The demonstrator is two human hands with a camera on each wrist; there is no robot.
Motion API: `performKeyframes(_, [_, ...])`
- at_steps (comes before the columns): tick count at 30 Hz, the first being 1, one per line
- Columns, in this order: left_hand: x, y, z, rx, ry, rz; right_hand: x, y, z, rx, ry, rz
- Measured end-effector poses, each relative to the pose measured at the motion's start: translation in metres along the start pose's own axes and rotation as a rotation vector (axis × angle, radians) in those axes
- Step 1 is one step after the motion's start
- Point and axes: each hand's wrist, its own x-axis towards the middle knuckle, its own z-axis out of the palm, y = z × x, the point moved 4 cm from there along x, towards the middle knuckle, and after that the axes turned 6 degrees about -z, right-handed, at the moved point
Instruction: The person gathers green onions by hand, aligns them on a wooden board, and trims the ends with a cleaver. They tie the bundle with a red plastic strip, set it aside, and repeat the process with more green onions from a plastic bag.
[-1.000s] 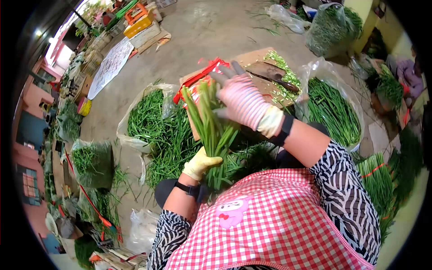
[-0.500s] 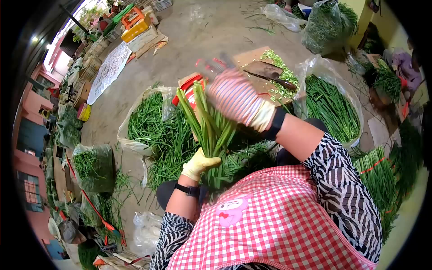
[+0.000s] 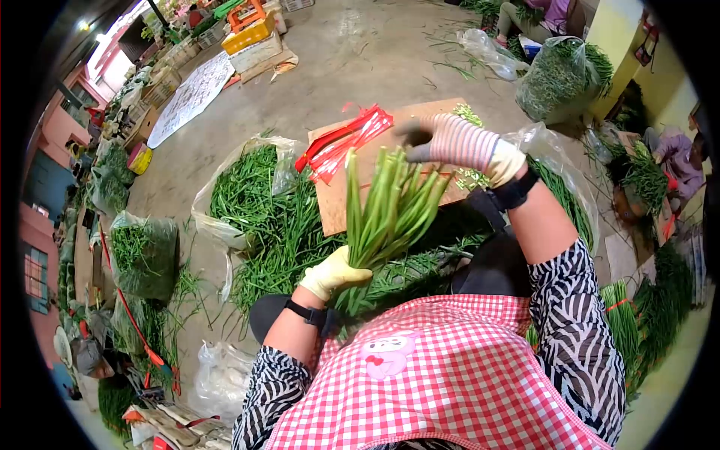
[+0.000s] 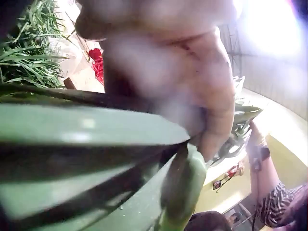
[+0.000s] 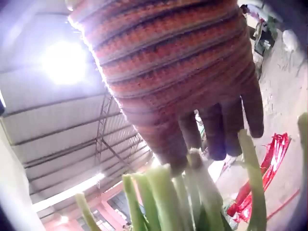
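Observation:
My left hand (image 3: 334,276), in a yellow glove, grips a bunch of leafy green stalks (image 3: 386,206) low down, thumb across it. Their pale cut ends fan upward, and broad green leaves (image 4: 82,127) fill the left wrist view. At the top of the bunch is my right hand (image 3: 461,142), in a striped glove with dark fingers. In the right wrist view its fingers (image 5: 214,132) extend straight, right at the stalk ends (image 5: 161,185). Behind the bunch, a wooden board (image 3: 330,202) carries red plastic strips (image 3: 349,142) and chopped pale bits (image 3: 469,112).
Loose greens (image 3: 251,199) spill from a plastic bag on the left. Another bag of greens (image 3: 555,180) stands right of the board, partly behind my right arm. A tied bundle (image 3: 621,319) lies at lower right. Filled bags and seated people are farther off.
My right hand has moved right from over the red strips and now covers the knife's place on the board. The stalk tops have swung right and spread; my left hand keeps its grip.

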Motion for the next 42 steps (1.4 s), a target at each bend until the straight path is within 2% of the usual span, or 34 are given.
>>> performKeyframes(2, [0.004,-0.006,0.001,-0.002,-0.02,0.031,-0.008,-0.016,0.003,0.031,-0.111,0.369])
performKeyframes(3, [0.003,0.003,0.008,-0.044,-0.008,0.06,0.001,-0.004,0.003,-0.155,-0.048,0.123])
performKeyframes(4, [0.005,0.0,0.004,-0.075,-0.041,0.044,-0.002,0.016,-0.001,-0.006,0.004,0.151])
performKeyframes(7, [0.004,-0.009,-0.007,-0.126,-0.081,0.025,-0.015,0.034,-0.052,-0.093,0.386,0.217])
performKeyframes(10, [0.007,-0.015,-0.007,-0.045,-0.068,0.127,-0.022,0.048,-0.061,0.199,0.247,0.222])
performKeyframes(12, [0.006,-0.01,-0.001,0.009,-0.103,0.117,-0.011,0.024,-0.044,0.261,0.046,0.292])
performKeyframes(14, [0.007,-0.005,0.008,0.088,-0.139,0.112,0.005,0.003,-0.025,0.078,-0.091,0.228])
performKeyframes(16, [0.008,-0.003,0.014,0.184,-0.155,0.117,0.019,0.004,0.002,0.159,-0.308,0.209])
performKeyframes(18, [0.01,-0.006,0.013,0.265,-0.171,0.112,0.027,-0.006,0.024,0.025,-0.5,0.279])
performKeyframes(19, [0.011,-0.008,0.012,0.269,-0.188,0.108,0.028,-0.008,0.03,-0.01,-0.561,0.242])
performKeyframes(20, [0.012,-0.007,0.013,0.274,-0.207,0.102,0.028,-0.011,0.035,-0.043,-0.619,0.207])
performKeyframes(23, [0.009,-0.004,0.016,0.24,-0.203,0.1,0.027,-0.017,0.038,0.017,-0.605,0.194])
performKeyframes(24, [0.007,-0.001,0.018,0.222,-0.201,0.111,0.029,-0.018,0.038,-0.035,-0.565,0.121])
performKeyframes(26, [0.01,-0.005,0.017,0.146,-0.25,0.099,0.03,-0.029,0.017,-0.156,-0.396,0.174])
performKeyframes(28, [0.015,-0.013,0.013,-0.055,-0.329,0.066,0.043,0.005,-0.031,-0.556,-0.023,-0.21])
performKeyframes(30, [0.01,-0.012,0.004,-0.095,-0.308,0.07,0.032,0.009,-0.086,-0.098,0.356,0.022])
performKeyframes(32, [0.013,-0.026,-0.013,-0.029,-0.236,0.047,0.002,0.02,-0.129,0.113,0.64,-0.024])
performKeyframes(34, [0.012,-0.031,-0.023,-0.051,-0.215,0.092,-0.034,0.027,-0.141,0.095,0.509,0.056])
performKeyframes(35, [0.012,-0.03,-0.027,-0.06,-0.209,0.112,-0.049,0.02,-0.122,0.093,0.439,0.111])
performKeyframes(36, [0.003,-0.021,-0.024,-0.088,-0.141,0.131,-0.063,0.015,-0.102,0.044,0.299,0.19])
performKeyframes(38, [-0.006,-0.009,-0.023,-0.161,-0.164,0.119,-0.093,0.023,-0.062,-0.255,-0.081,0.246])
performKeyframes(39, [-0.007,-0.01,-0.026,-0.137,-0.11,0.121,-0.102,0.026,-0.036,-0.031,-0.25,0.45])
performKeyframes(40, [-0.008,-0.007,-0.026,-0.108,-0.07,0.134,-0.106,0.027,-0.016,-0.076,-0.328,0.371])
performKeyframes(41, [-0.009,-0.003,-0.026,-0.078,-0.033,0.148,-0.111,0.041,0.001,-0.184,-0.33,0.194])
performKeyframes(42, [-0.009,0.0,-0.026,-0.046,0.004,0.164,-0.108,0.036,0.016,-0.353,-0.178,-0.047])
